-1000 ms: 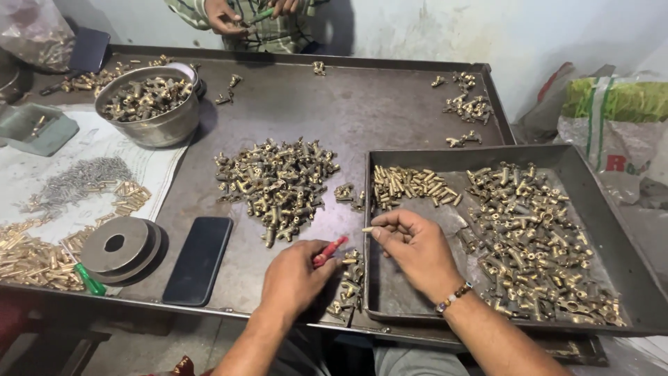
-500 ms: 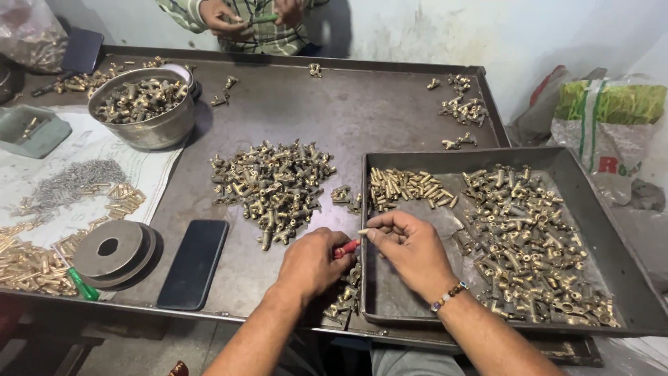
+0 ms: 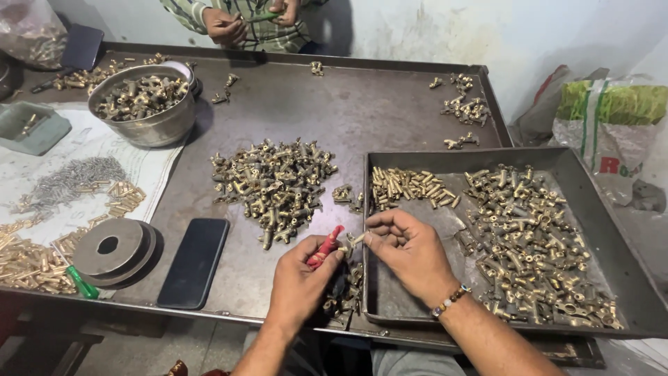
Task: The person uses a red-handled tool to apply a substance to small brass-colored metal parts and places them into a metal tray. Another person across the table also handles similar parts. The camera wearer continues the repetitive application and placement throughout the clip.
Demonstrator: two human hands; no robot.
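In the head view, a red-handled tool (image 3: 325,247) is gripped in the closed left hand (image 3: 300,282), its tip pointing up and to the right. A small brass fitting (image 3: 355,239) is pinched between the thumb and fingertips of the right hand (image 3: 410,252), right at the tool's tip. Both hands are held above the near left corner of a dark metal tray (image 3: 630,278).

Inside the tray, a row of short brass pins (image 3: 410,186) is seen at the far left, and a wide heap of brass fittings (image 3: 536,240) fills the right half; the near left floor of the tray is bare. A round steel bowl (image 3: 149,125) at the far left of the metal table (image 3: 362,111) is filled with more fittings. A loose pile of fittings (image 3: 271,184) lies mid-table, just left of the tray.

A black phone (image 3: 194,261) and stacked metal discs (image 3: 111,247) lie near the front edge, with a green-handled screwdriver (image 3: 80,280) beside the discs. Open tabletop is left between the bowl and the far right corner. Another person's hands (image 3: 226,24) are seen at the far edge.
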